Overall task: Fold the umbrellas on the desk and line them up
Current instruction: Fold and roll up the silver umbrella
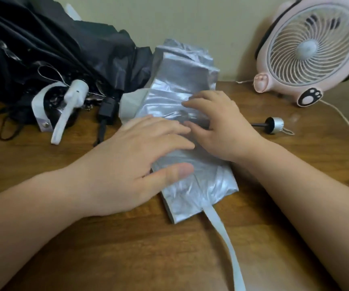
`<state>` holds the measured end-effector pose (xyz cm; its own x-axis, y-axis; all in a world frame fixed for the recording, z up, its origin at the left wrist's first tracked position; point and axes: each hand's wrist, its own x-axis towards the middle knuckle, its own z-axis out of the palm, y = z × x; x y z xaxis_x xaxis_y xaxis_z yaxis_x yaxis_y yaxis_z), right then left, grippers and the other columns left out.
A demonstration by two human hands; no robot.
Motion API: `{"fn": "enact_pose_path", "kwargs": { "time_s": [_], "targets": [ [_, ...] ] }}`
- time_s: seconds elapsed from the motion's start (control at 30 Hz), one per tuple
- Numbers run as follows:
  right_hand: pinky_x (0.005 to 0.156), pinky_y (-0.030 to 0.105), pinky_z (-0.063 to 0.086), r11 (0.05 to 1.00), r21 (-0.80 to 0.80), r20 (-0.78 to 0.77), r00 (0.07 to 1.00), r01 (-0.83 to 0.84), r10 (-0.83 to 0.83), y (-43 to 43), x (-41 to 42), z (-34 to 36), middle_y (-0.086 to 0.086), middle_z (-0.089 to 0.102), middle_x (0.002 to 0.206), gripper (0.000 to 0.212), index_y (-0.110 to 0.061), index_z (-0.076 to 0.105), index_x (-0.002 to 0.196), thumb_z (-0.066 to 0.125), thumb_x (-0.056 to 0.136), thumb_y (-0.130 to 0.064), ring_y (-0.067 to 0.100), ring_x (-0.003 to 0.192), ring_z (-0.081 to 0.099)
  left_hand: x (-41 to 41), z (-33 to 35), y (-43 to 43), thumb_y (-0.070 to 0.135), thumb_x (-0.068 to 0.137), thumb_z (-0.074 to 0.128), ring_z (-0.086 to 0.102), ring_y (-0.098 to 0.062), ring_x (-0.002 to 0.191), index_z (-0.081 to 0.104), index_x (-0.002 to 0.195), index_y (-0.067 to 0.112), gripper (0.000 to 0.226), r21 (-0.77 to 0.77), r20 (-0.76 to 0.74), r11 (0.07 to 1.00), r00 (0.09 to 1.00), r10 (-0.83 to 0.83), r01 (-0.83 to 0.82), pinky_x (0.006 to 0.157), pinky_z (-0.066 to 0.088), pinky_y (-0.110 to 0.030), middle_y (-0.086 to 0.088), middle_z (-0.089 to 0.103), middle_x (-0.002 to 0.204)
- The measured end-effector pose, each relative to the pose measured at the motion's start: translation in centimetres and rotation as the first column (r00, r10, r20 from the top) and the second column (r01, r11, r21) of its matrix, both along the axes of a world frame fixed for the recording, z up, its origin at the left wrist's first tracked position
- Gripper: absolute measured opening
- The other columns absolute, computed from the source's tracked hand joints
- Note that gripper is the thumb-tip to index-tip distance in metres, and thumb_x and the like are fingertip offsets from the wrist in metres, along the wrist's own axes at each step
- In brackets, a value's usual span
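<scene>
A silver umbrella (186, 80) lies flattened lengthwise in the middle of the wooden desk (148, 248), its white strap (230, 246) trailing toward me. My left hand (140, 160) rests flat on its left side, fingers spread. On the fabric's right side sits my right hand (217, 124), with its fingers slightly bent and touching the fabric. A black umbrella (49, 51) lies loosely bunched at the back left, with a white handle (73, 101) and a white closure strap (40, 111).
A pink animal-shaped desk fan (309, 49) stands at the back right, its white cord (345, 120) running along the desk's right edge. A small silver cap with a black stem (272, 124) lies right of the silver umbrella. The wall is close behind.
</scene>
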<state>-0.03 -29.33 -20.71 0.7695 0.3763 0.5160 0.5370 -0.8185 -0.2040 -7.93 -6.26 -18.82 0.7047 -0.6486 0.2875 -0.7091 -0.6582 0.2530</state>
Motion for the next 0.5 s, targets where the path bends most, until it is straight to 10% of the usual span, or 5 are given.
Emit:
{"fn": "enact_pose_path", "kwargs": {
  "time_s": [0.17, 0.3, 0.5],
  "targets": [
    [0.096, 0.025, 0.037, 0.998, 0.043, -0.042, 0.998, 0.052, -0.051, -1.8, -1.5, 0.5, 0.0, 0.061, 0.114, 0.04, -0.017, 0.068, 0.126, 0.073, 0.089, -0.035, 0.022, 0.112, 0.053, -1.7, 0.7, 0.1, 0.083, 0.088, 0.028, 0.017, 0.008, 0.143, 0.051, 0.138, 0.05, 0.065, 0.173, 0.007, 0.985, 1.0, -0.014, 0.013, 0.114, 0.009, -0.016, 0.028, 0.032, 0.155],
    [0.097, 0.036, 0.045, 0.999, -0.028, 0.031, 0.999, 0.017, -0.016, -1.1, -1.9, 0.8, 0.002, 0.061, 0.115, 0.045, -0.017, 0.065, 0.131, 0.072, 0.09, -0.032, 0.025, 0.111, 0.054, -1.2, 0.3, -0.2, 0.087, 0.085, 0.022, -0.032, 0.006, 0.146, 0.014, 0.153, 0.059, 0.074, 0.381, -0.097, 0.924, 0.995, 0.022, 0.017, 0.113, -0.026, -0.02, 0.029, -0.017, 0.164],
    [0.106, 0.046, 0.045, 0.987, -0.086, -0.002, 0.991, -0.133, 0.134, -1.2, -3.2, 1.9, 0.003, 0.052, 0.142, 0.063, -0.018, 0.044, 0.153, 0.06, 0.096, -0.04, 0.023, 0.131, 0.05, -2.2, -0.6, -0.4, 0.09, 0.082, 0.01, -0.048, 0.0, 0.138, -0.015, 0.137, 0.08, 0.061, 0.471, -0.418, 0.854, 0.908, -0.005, 0.221, 0.12, -0.025, -0.04, 0.031, -0.038, 0.156]
  ]
}}
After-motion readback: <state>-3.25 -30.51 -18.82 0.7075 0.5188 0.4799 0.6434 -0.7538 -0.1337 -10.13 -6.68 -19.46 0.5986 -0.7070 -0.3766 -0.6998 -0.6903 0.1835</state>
